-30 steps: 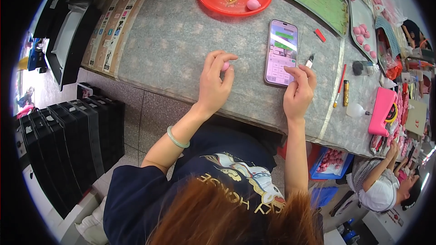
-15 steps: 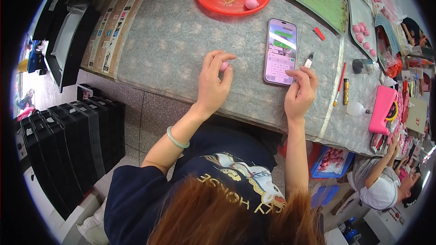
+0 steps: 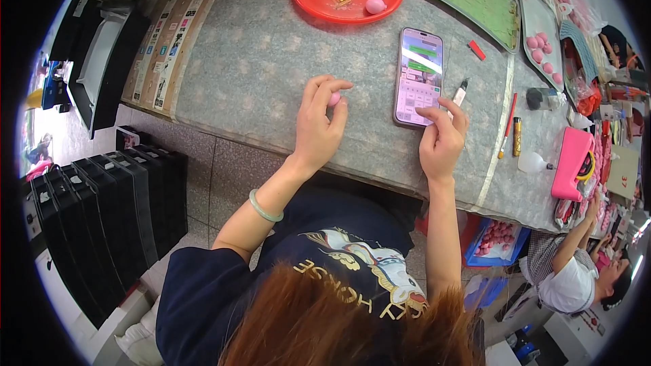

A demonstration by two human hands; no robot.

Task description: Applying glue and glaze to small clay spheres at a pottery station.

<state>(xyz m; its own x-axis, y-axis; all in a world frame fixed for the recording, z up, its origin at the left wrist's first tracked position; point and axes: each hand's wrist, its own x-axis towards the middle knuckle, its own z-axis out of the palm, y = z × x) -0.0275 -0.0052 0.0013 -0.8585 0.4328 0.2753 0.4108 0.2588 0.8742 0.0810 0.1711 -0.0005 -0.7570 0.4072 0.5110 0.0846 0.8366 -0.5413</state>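
Head view: a grey-covered bench [image 3: 258,54] carries everything, with a round red tray [image 3: 347,21] of pink pieces [image 3: 375,5] at its far side. Nearer the person lies a phone [image 3: 417,76], flat on its back, lit screen upward. It looks fairly light, stiff and rather slippery, with glass that a drop could crack; its long side edges seem the best hold. At its lower right corner the right hand [image 3: 442,137] is loosely curled, thumb and forefinger apart, gripping nothing; the thumb tip is over the screen, though whether it touches I cannot tell. Left of the phone, the left hand [image 3: 320,124] bends its fingers and thumb round a small pink ball [image 3: 334,99], which they partly hide. Smallest of all, that ball is probably very light and may dent, so a gentle pinch at its widest part would suit it.
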